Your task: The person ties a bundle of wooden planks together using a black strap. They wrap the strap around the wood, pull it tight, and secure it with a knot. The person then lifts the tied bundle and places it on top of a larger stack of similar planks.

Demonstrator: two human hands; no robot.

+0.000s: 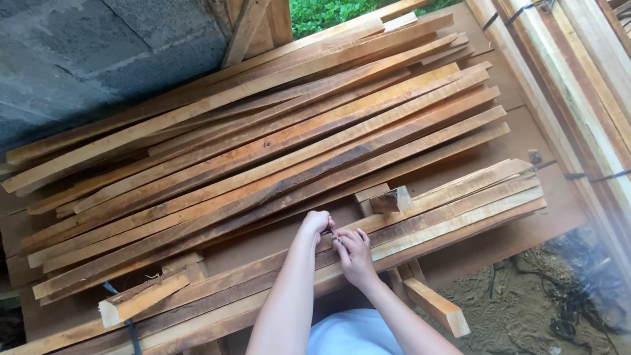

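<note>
My left hand (317, 222) and my right hand (353, 250) meet over a near bundle of long wooden slats (460, 204) lying on a wooden platform. Both hands pinch something thin and dark between their fingertips, too small to make out, just above the slats. A short wooden block (390, 199) rests on the bundle just beyond my hands. A larger pile of long reddish-brown slats (263, 144) lies farther away, running diagonally from lower left to upper right.
A grey concrete block wall (98, 59) stands at the upper left. More stacked pale boards tied with dark straps (578, 85) run along the right. Short offcuts (141, 299) (437, 306) lie near the front edge. Dirt ground with debris (559, 296) lies lower right.
</note>
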